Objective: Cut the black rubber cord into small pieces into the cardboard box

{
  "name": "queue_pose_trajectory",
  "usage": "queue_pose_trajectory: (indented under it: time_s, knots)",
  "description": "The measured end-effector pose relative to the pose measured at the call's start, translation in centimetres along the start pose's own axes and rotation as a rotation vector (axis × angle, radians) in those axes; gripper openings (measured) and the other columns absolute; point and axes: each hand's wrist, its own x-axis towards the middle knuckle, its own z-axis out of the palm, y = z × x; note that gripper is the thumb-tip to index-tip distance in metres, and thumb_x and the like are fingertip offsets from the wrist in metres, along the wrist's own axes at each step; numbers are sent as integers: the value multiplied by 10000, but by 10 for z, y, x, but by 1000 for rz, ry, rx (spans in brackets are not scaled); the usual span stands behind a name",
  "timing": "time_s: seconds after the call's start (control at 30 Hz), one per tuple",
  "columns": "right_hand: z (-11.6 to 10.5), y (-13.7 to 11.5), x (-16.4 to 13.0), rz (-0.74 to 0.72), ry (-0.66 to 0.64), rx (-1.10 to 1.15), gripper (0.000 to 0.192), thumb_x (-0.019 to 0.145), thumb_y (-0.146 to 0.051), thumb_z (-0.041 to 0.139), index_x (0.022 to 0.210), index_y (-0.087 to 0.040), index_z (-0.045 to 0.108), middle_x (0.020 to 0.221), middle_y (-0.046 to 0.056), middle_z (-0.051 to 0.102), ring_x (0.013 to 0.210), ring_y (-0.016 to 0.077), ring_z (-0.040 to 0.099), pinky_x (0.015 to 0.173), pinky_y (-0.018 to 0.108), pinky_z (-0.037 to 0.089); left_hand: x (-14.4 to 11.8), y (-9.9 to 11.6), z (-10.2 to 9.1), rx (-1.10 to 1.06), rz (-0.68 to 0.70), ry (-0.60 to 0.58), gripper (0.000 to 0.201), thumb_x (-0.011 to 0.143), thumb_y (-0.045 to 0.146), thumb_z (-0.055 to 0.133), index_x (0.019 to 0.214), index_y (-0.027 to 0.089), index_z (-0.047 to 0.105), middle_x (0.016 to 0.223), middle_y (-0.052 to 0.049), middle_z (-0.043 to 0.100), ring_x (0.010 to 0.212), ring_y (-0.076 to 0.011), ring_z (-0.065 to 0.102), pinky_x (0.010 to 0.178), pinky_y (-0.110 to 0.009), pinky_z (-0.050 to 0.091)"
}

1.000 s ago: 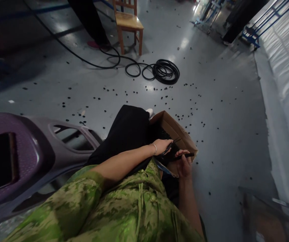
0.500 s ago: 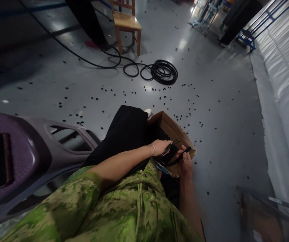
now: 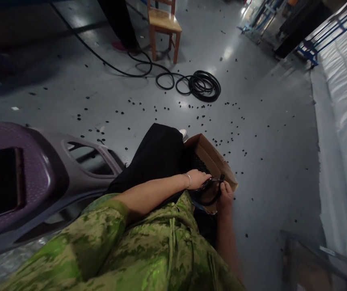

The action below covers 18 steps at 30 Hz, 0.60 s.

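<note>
Seated worker over cardboard box (image 3: 214, 159) on lap | left hand (image 3: 199, 179) pinching thin metal tool (image 3: 212, 180) | right hand (image 3: 225, 197) clamped on curved black strip (image 3: 210, 200) at box's 6 o'clock rim | cut black bits (image 3: 203, 117) litter floor from 10 to 2 o'clock; strip appears part-trimmed.

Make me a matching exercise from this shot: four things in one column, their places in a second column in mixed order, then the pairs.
Things:
1. wooden chair
2. coiled black cable
3. cardboard box
4. purple plastic panel

Places:
A. on the floor just in front of the chair
B. beside the person's knee, under both hands
C. at the far end of the floor, top of the view
D. to the person's left

Pairs: 1-C, 2-A, 3-B, 4-D
</note>
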Motion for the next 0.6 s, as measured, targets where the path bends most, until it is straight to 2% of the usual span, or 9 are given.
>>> queue_pose_trajectory:
  time_s: [0.23, 0.33, 0.43, 0.6]
  knots:
    - [-2, 1, -3, -34, 7, -153, 391, 722, -486, 596, 925, -156, 650, 820, 29, 635, 753, 146, 544, 667, 246, 442, -2, 0, -3, -30, 2, -33, 371, 850, 394, 483, 1164, 199, 510, 1048, -114, 656, 894, -228, 644, 748, -320, 462]
    - [0, -6, -7, -29, -67, -174, 375, 751, -491, 573, 876, -144, 638, 719, 7, 596, 682, 129, 512, 601, 225, 415, -3, 0, -5, -51, -16, -75, 361, 847, 403, 482, 1146, 205, 522, 1035, -108, 663, 868, -223, 651, 720, -310, 469]
    - [0, -11, -13, -23, -151, -128, 325, 803, -475, 531, 765, -157, 583, 603, -37, 486, 576, 93, 426, 535, 209, 352, -4, 1, -6, -70, -38, -108, 340, 844, 392, 481, 1127, 212, 534, 1021, -98, 669, 858, -217, 653, 696, -295, 470]
    - [0, -3, -16, 16, -127, -29, 306, 802, -472, 551, 763, -170, 581, 559, -61, 402, 522, 75, 331, 497, 203, 274, -4, 1, -6, -89, -47, -133, 313, 825, 405, 519, 1080, 226, 548, 1001, -67, 673, 847, -181, 648, 713, -260, 466]
